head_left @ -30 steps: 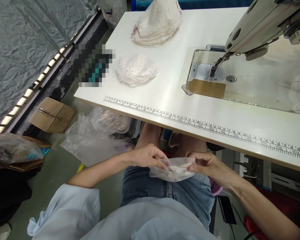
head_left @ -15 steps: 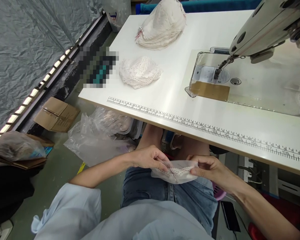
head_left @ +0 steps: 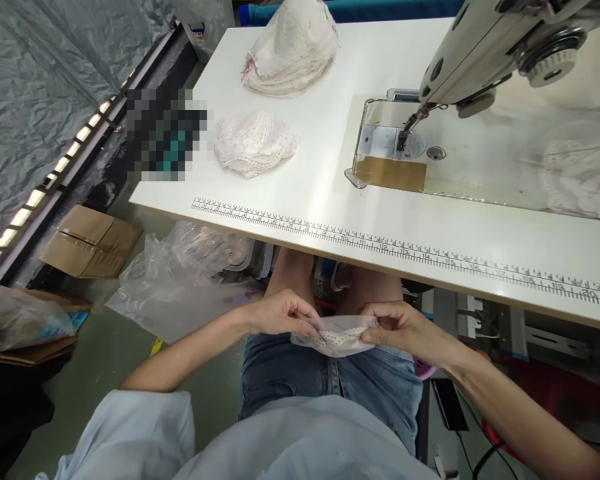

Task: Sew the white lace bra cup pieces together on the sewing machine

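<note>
Over my lap, in front of the table edge, I hold a small piece of sheer white fabric with an eyelet lace band [head_left: 334, 339]. My left hand [head_left: 286, 315] pinches its left end between thumb and fingers. At the other end, my right hand [head_left: 394, 327] is closed on the fabric, thumb on the near side. A dark line of stitching or thread crosses the lace near its middle. The fingertips behind the cloth are partly hidden.
A sewing machine [head_left: 460, 60] stands on the white table [head_left: 310, 187], with a printed ruler along its front edge. White lace pieces [head_left: 255, 143] and a taller stack of cream fabric cups [head_left: 290, 50] lie left. More lace [head_left: 583, 173] lies right. A cardboard box [head_left: 93, 240] sits on the floor.
My view has turned slightly right, so the table and machine appear shifted left. Both hands still hold the lace fabric at its two ends, with little movement between them.
</note>
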`<state>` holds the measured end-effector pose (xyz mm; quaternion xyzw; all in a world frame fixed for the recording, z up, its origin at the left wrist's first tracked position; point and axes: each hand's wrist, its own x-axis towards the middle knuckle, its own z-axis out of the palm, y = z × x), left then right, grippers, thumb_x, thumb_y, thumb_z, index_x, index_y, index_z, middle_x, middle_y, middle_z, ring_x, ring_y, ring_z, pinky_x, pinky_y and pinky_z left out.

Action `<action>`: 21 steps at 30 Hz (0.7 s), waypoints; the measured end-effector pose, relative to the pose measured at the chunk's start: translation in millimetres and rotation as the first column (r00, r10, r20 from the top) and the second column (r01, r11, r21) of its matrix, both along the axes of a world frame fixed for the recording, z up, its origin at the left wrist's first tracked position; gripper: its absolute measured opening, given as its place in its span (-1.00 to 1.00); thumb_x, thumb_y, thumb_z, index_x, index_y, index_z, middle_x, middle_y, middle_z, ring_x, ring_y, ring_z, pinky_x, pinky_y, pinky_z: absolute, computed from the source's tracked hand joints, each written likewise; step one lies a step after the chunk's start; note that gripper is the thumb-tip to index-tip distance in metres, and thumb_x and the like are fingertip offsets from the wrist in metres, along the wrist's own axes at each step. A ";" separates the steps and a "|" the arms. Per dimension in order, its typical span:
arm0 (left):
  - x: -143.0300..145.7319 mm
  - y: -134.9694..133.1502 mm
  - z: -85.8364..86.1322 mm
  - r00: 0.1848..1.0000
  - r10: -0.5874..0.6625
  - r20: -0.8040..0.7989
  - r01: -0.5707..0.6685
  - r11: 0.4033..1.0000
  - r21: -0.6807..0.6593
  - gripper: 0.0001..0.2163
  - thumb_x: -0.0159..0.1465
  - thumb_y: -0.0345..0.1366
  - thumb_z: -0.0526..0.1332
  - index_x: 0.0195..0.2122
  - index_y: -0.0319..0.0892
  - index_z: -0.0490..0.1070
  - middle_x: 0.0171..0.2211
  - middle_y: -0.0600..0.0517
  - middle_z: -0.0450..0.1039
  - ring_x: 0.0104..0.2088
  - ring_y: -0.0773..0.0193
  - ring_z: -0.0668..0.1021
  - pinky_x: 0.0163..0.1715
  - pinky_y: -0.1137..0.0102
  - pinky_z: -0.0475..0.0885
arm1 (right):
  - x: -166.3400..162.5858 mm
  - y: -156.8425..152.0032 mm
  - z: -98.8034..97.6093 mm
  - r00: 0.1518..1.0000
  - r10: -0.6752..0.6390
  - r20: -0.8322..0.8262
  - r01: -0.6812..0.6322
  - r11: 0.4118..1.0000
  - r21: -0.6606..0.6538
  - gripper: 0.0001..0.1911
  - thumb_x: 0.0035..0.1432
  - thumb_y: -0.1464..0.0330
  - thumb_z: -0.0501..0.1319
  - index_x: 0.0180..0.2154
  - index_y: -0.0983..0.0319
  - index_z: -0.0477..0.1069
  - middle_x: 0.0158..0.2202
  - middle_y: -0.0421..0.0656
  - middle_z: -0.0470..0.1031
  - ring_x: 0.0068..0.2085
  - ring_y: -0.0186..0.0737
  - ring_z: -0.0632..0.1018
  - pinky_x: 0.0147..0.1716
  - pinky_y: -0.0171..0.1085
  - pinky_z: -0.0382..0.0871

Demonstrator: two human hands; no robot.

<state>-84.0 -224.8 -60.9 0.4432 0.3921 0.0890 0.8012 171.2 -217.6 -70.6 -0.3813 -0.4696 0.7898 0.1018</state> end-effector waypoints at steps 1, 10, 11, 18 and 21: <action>0.1 0.5 0.1 1.000 0.001 0.001 -0.001 1.000 -0.001 -0.82 0.06 -0.34 0.35 -0.29 -0.25 0.56 -0.42 0.03 0.56 -0.43 0.43 0.52 -0.37 0.57 0.40 | 0.0 0.1 0.3 1.000 0.002 -0.004 -0.002 1.000 0.000 -0.79 -0.02 0.24 0.35 -0.43 0.26 0.48 -0.44 -0.19 0.46 -0.37 -0.30 0.46 -0.36 -0.33 0.34; 2.8 4.5 4.4 1.000 -0.006 -0.022 0.006 1.000 -0.016 -0.73 0.05 -0.23 0.36 -0.24 -0.24 0.55 -0.37 -0.01 0.57 -0.35 0.35 0.56 -0.29 0.49 0.42 | -0.8 -1.3 3.7 0.999 0.017 0.044 -0.023 0.991 0.132 -0.69 0.00 0.17 0.32 -0.28 0.22 0.39 -0.39 -0.20 0.40 -0.41 -0.32 0.41 -0.46 -0.36 0.31; 3.9 4.9 5.3 1.000 0.007 -0.024 -0.008 1.000 -0.018 -0.73 0.04 -0.23 0.36 -0.25 -0.24 0.55 -0.39 -0.01 0.56 -0.36 0.35 0.55 -0.29 0.48 0.42 | -1.4 -1.9 5.1 0.997 0.013 0.070 -0.025 0.983 0.179 -0.71 0.03 0.15 0.29 -0.30 0.22 0.39 -0.40 -0.20 0.40 -0.42 -0.32 0.41 -0.47 -0.36 0.30; 18.0 18.1 27.0 0.994 0.099 -0.054 -0.092 0.989 0.115 -0.72 0.00 -0.14 0.37 -0.44 -0.29 0.51 -0.55 0.08 0.43 -0.51 0.46 0.41 -0.49 0.55 0.29 | 7.2 1.2 35.5 0.963 -0.129 0.239 -0.040 0.802 0.596 -0.65 0.27 0.14 0.01 -0.41 0.21 0.38 -0.52 -0.20 0.41 -0.48 -0.28 0.41 -0.53 -0.35 0.24; 25.3 34.3 50.2 0.991 0.126 -0.053 -0.114 0.974 0.194 -0.62 0.03 0.00 0.31 -0.51 -0.31 0.45 -0.64 0.13 0.28 -0.60 0.51 0.26 -0.62 0.56 0.13 | 20.4 14.3 57.4 0.918 -0.277 0.284 -0.047 0.636 0.770 -0.69 0.26 0.15 0.02 -0.35 0.18 0.39 -0.49 -0.19 0.47 -0.45 -0.24 0.48 -0.51 -0.34 0.28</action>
